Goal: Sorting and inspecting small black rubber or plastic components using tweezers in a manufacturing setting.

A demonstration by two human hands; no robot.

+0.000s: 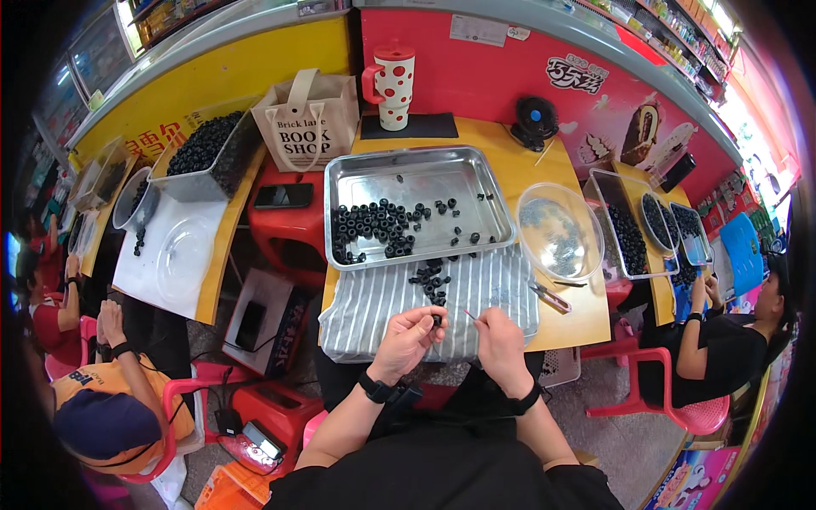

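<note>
My left hand pinches a small black ring-shaped part between thumb and fingertips. Close by on the right, my right hand is closed on a thin, stick-like piece pointing toward the part; its kind is too small to make out. Both hands are over a grey-and-white striped cloth at the table's front edge. Several loose black parts lie on the cloth. Just beyond stands a shallow metal tray with many more black ring-shaped parts, mostly at its left side.
A clear round tub holds small silvery bits. Beside it lies a pair of pliers. Behind are a dotted tumbler, a tote bag and a small fan. People sit at side tables with bins of black parts.
</note>
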